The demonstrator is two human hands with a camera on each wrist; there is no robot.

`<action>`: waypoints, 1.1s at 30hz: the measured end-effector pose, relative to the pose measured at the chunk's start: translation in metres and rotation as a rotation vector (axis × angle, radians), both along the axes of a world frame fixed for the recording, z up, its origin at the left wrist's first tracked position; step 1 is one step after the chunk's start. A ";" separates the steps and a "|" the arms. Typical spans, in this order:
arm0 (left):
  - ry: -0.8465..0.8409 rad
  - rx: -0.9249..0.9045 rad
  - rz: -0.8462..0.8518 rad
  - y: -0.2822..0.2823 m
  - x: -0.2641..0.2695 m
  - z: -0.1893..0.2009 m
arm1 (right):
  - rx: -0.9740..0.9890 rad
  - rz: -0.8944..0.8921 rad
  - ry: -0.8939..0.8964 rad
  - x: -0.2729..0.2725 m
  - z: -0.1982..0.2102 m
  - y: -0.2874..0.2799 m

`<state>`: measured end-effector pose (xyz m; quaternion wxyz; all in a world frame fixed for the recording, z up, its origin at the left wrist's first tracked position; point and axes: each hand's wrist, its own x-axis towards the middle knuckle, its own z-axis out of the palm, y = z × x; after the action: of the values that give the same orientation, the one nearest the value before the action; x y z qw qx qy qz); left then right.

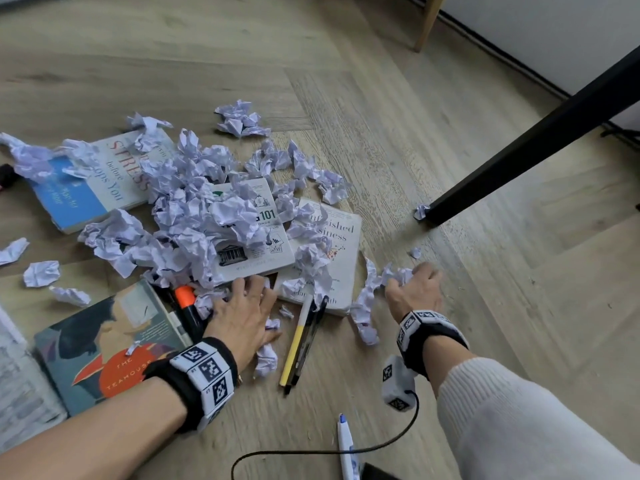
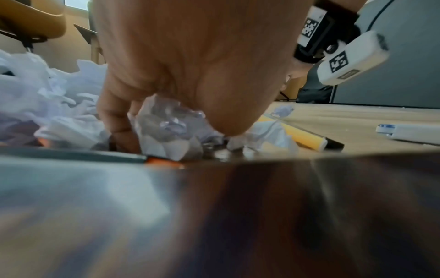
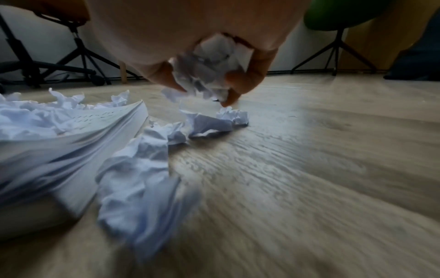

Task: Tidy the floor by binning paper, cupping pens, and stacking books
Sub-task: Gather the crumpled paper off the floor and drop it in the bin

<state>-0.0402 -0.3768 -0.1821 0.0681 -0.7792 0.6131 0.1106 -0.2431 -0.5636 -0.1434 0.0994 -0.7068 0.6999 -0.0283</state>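
four books, four pens, many paper balls.

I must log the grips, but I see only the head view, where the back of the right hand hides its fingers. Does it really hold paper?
Observer: Yes. In the right wrist view, the right hand curls its fingers round a paper wad.
Operator: Is there more paper beneath it?
Observer: Yes, a small paper ball lies on the floor just below that wad.
Operator: And the left hand?
Observer: In the left wrist view, the left hand pinches a crumpled sheet between thumb and finger.
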 end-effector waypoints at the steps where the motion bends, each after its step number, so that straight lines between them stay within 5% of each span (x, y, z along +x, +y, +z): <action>1: 0.015 -0.008 0.002 -0.001 0.001 -0.001 | 0.050 0.013 0.021 0.005 -0.002 -0.004; 6: 0.100 -0.030 -0.017 -0.010 0.006 -0.003 | 0.248 0.300 0.247 0.025 -0.027 -0.003; 9: 0.167 -0.091 -0.032 -0.012 0.013 -0.001 | 0.201 0.365 0.191 0.032 -0.035 0.011; 16: 0.189 -0.179 0.050 -0.012 0.037 0.013 | 0.274 0.227 0.036 0.042 -0.029 0.001; 22: 0.313 -0.511 0.291 -0.005 0.077 0.033 | -0.012 -0.062 -0.274 0.066 0.012 -0.022; 27: 0.272 -0.543 0.528 -0.009 0.109 0.038 | 0.128 0.325 -0.208 0.108 0.019 -0.004; 33: 0.161 -0.242 0.450 -0.007 0.129 0.015 | 0.458 0.554 -0.009 0.116 -0.002 0.026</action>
<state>0.0889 -0.3841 -0.1669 -0.1010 -0.8871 0.4367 0.1103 -0.1267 -0.5373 -0.1450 0.2625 -0.8287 0.4696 0.1542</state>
